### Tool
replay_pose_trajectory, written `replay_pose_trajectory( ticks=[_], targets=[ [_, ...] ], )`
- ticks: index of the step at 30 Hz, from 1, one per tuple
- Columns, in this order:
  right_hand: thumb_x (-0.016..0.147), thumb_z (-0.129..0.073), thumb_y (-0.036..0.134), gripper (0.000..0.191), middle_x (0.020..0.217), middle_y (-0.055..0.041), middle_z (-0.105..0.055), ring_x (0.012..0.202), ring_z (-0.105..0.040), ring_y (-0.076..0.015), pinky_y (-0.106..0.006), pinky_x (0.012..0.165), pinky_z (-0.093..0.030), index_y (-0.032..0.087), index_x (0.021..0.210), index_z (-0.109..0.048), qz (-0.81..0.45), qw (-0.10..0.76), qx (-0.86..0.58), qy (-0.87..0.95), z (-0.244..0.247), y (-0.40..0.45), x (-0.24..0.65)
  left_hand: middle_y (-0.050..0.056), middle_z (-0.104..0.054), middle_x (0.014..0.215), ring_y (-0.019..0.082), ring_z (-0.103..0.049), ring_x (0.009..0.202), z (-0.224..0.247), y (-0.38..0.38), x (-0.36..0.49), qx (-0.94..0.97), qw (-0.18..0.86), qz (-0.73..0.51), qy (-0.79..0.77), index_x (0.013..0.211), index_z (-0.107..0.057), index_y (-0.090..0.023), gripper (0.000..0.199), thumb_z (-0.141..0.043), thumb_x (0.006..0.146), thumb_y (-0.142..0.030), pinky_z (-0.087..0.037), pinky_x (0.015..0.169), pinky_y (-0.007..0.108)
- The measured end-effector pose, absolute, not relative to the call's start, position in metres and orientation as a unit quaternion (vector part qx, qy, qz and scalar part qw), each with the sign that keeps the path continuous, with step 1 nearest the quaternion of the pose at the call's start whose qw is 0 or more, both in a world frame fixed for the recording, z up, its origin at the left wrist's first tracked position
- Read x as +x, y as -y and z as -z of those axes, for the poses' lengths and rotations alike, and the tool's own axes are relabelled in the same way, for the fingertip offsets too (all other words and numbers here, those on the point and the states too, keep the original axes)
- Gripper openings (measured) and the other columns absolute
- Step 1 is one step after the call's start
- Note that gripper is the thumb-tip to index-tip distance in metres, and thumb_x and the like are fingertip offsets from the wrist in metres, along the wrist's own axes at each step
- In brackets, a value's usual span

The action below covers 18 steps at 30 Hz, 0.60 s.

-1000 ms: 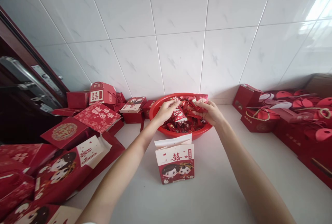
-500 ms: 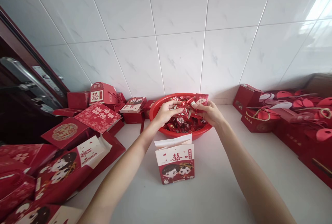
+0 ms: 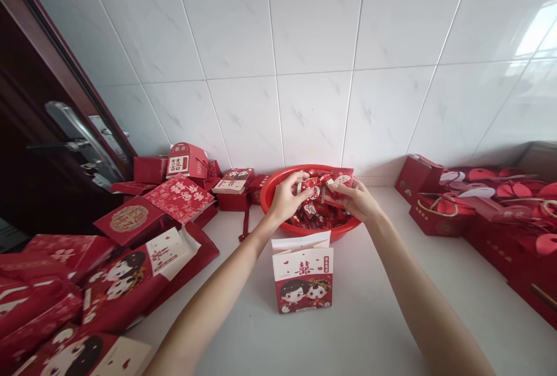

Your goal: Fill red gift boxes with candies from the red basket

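Over the red plastic basket (image 3: 270, 193), my left hand (image 3: 288, 195) is closed on a red wrapped candy (image 3: 311, 190) with a pale printed label. On the basket's right side, my right hand (image 3: 355, 197) pinches red candy packets (image 3: 343, 177), one of them standing up flat behind the fingers. More red wrapped candies (image 3: 311, 213) lie in the basket beneath both hands. Nearer to me a small candy box (image 3: 303, 283) stands upright, red below and cream above, with two cartoon figures on its front. Its top flaps are up.
A heap of red gift boxes (image 3: 124, 219) covers the left side of the table. Several red boxes with cord handles (image 3: 444, 213) stand at the right. Behind is a tiled wall (image 3: 313, 103); a dark door with a metal handle (image 3: 72, 126) is at the left.
The view has shifted, so everything sits a little further right and lower. Both hands stay over the basket with candies in their fingers; the upright box stands where it was.
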State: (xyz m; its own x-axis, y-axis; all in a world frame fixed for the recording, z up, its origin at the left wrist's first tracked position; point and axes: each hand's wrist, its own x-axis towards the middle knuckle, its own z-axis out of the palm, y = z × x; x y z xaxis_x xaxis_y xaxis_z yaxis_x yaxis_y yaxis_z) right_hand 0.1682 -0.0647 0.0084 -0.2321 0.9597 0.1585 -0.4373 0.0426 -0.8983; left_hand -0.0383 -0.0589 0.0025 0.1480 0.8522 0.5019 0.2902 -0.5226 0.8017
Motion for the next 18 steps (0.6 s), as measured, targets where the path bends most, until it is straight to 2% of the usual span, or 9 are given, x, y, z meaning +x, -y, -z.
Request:
replay_pose_trajectory(
  ticks=[6, 12, 15, 17, 18],
  targets=[
    [0.056, -0.095, 0.03, 0.035, 0.082, 0.0017, -0.071, 0.087, -0.068, -0.0179, -0.04, 0.089, -0.062, 0.021, 0.079, -0.07, -0.629, 0.555, -0.262, 0.477, -0.022, 0.081, 0.154, 0.01, -0.069, 0.126, 0.026, -0.063, 0.119, -0.017, 0.078, -0.051, 0.708, 0.28, -0.525, -0.381, 0.113, -0.065, -0.021, 0.039, -0.073, 0.081, -0.042, -0.052, 0.096, 0.036],
    [0.051, -0.096, 0.03, 0.043, 0.087, -0.0037, -0.075, 0.086, -0.072, -0.0237, -0.042, 0.085, -0.063, 0.02, 0.082, -0.068, -0.561, 0.613, -0.285, 0.477, -0.041, 0.108, 0.143, 0.011, -0.069, 0.122, 0.026, -0.066, 0.112, -0.042, 0.107, -0.063, 0.691, 0.326, -0.532, -0.364, 0.124, -0.062, -0.021, 0.051, -0.071, 0.083, -0.049, -0.053, 0.096, 0.039],
    [0.051, -0.097, 0.032, 0.046, 0.087, -0.0034, -0.075, 0.085, -0.073, -0.0254, -0.044, 0.084, -0.062, 0.021, 0.084, -0.067, -0.504, 0.648, -0.295, 0.49, -0.051, 0.121, 0.149, 0.01, -0.068, 0.124, 0.027, -0.064, 0.115, -0.059, 0.133, -0.079, 0.697, 0.337, -0.532, -0.343, 0.105, -0.071, -0.021, 0.037, -0.071, 0.083, -0.051, -0.051, 0.1, 0.041],
    [0.053, -0.096, 0.034, 0.044, 0.086, -0.0029, -0.075, 0.084, -0.073, -0.0258, -0.045, 0.083, -0.062, 0.022, 0.084, -0.067, -0.467, 0.66, -0.297, 0.508, -0.057, 0.13, 0.158, 0.009, -0.068, 0.125, 0.028, -0.064, 0.116, -0.069, 0.154, -0.091, 0.741, 0.339, -0.471, -0.336, 0.085, -0.076, -0.022, 0.027, -0.073, 0.081, -0.049, -0.052, 0.1, 0.041],
    [0.055, -0.096, 0.034, 0.043, 0.085, -0.0029, -0.075, 0.083, -0.073, -0.0258, -0.045, 0.083, -0.061, 0.023, 0.084, -0.067, -0.451, 0.662, -0.298, 0.519, -0.06, 0.134, 0.162, 0.009, -0.069, 0.124, 0.028, -0.065, 0.116, -0.072, 0.164, -0.095, 0.768, 0.339, -0.424, -0.339, 0.082, -0.078, -0.023, 0.023, -0.074, 0.081, -0.046, -0.052, 0.099, 0.041]
  ],
)
